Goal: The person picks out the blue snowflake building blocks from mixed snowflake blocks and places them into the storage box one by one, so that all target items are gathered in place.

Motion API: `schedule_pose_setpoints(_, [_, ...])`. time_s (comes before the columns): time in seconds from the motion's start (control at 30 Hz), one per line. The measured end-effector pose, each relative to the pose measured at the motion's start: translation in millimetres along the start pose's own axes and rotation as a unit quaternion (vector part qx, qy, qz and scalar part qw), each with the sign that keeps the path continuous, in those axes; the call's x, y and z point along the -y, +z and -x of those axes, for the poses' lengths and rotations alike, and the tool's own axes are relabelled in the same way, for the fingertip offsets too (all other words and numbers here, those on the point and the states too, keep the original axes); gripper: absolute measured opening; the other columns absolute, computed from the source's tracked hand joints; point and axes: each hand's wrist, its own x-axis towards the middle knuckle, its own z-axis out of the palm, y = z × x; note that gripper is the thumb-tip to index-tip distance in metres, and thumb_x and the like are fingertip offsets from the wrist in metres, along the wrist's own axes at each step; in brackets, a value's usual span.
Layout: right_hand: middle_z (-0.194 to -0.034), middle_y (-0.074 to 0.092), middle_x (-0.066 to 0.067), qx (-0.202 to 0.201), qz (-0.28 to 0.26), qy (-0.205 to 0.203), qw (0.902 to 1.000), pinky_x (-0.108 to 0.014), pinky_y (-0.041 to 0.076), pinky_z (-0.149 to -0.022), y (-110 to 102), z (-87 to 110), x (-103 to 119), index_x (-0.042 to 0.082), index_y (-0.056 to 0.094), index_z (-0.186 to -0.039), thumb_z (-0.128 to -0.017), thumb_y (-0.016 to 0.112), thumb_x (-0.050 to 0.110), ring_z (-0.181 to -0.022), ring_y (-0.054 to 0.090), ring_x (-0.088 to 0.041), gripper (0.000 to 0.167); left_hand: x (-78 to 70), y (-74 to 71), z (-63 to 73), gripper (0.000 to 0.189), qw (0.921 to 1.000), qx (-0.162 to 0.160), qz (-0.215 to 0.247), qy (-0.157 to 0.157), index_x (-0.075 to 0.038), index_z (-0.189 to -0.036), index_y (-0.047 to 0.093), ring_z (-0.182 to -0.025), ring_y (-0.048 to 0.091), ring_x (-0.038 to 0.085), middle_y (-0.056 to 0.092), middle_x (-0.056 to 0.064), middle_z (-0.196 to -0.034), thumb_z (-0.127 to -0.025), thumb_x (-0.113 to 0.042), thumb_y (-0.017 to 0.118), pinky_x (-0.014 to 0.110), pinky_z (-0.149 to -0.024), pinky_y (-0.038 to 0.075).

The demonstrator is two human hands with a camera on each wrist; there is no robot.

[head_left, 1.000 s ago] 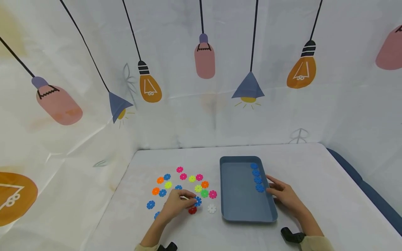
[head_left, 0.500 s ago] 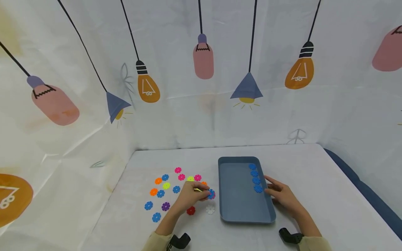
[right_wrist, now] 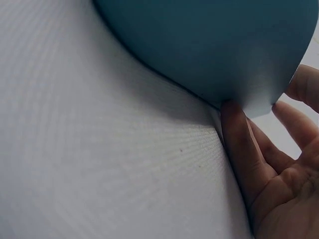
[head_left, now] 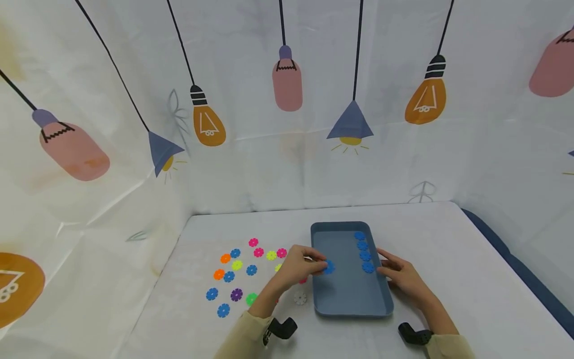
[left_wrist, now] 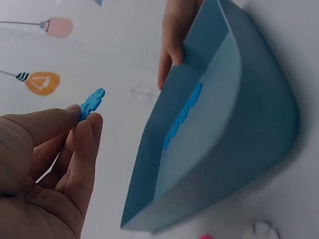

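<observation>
My left hand [head_left: 297, 269] pinches a blue flower-shaped plastic disc [head_left: 330, 267] between thumb and fingertips, over the left part of a blue-grey tray [head_left: 352, 300]. In the left wrist view this notched disc [left_wrist: 92, 103] stands edge-on, held up from the tray. Along the tray's right side, several matching blue discs [head_left: 365, 256] form a column. My right hand [head_left: 409, 285] rests at the tray's right rim. From the right wrist, extended fingers [right_wrist: 244, 147] touch the outer wall, none wrapped round it.
Left of the tray, loose discs lie scattered on the white table, among them a purple disc [head_left: 236, 294], an orange disc [head_left: 218, 274] and a white disc [head_left: 300, 298]. A white curtain [head_left: 251, 174] with printed lamps hangs behind the table.
My left hand has carried the blue disc rightward from above the scattered discs to over the tray. My right hand has stayed at the tray's right side.
</observation>
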Motion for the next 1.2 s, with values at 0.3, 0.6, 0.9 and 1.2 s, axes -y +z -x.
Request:
schedule_pose_setpoints(0.3, [-0.136,0.049,-0.027,0.001,-0.003,0.001,1.0,-0.046,0.052,-0.087,0,-0.1,2,0.011,0.035,-0.151,-0.094,0.065,0.023,-0.119,0.052,-0.037,0.065,-18.9,24.1,-29.9,0.013,0.9983,0.055,0.018,0.013,-0.001,-0.097,0.075,-0.071,0.071,0.017,0.07,0.003,-0.085,-0.087,-0.009,0.074,0.034,-0.068,0.059])
schedule_pose_setpoints(0.6, [-0.134,0.051,-0.026,-0.003,0.009,-0.003,0.9999,-0.046,0.052,-0.085,0,-0.2,1,0.012,0.037,-0.151,-0.094,0.067,0.028,-0.117,0.053,-0.035,0.066,-27.8,48.2,-53.0,0.013,0.9953,0.096,0.018,-0.005,-0.003,-0.097,0.076,-0.077,0.07,0.034,0.071,0.001,-0.084,-0.087,-0.011,0.074,0.05,-0.075,0.056])
schedule_pose_setpoints(0.9, [-0.139,0.046,-0.026,0.002,0.008,-0.003,1.0,-0.05,0.051,-0.089,-3,-0.3,-3,0.015,0.037,-0.151,-0.092,0.067,0.037,-0.125,0.047,-0.041,0.07,-29.2,67.1,-70.1,0.012,0.9928,0.115,-0.016,-0.029,-0.005,-0.097,0.076,-0.067,0.069,0.014,0.07,-0.002,-0.082,-0.086,-0.009,0.075,0.045,-0.074,0.058])
schedule_pose_setpoints(1.2, [-0.138,0.046,-0.027,0.006,0.002,-0.005,1.0,-0.049,0.051,-0.087,-3,0.0,1,0.013,0.037,-0.151,-0.095,0.065,0.031,-0.123,0.048,-0.04,0.065,-22.5,73.9,-80.1,0.01,0.9861,0.155,-0.053,-0.026,-0.002,-0.095,0.076,-0.067,0.069,0.015,0.07,-0.002,-0.076,-0.087,-0.007,0.073,0.038,-0.069,0.059])
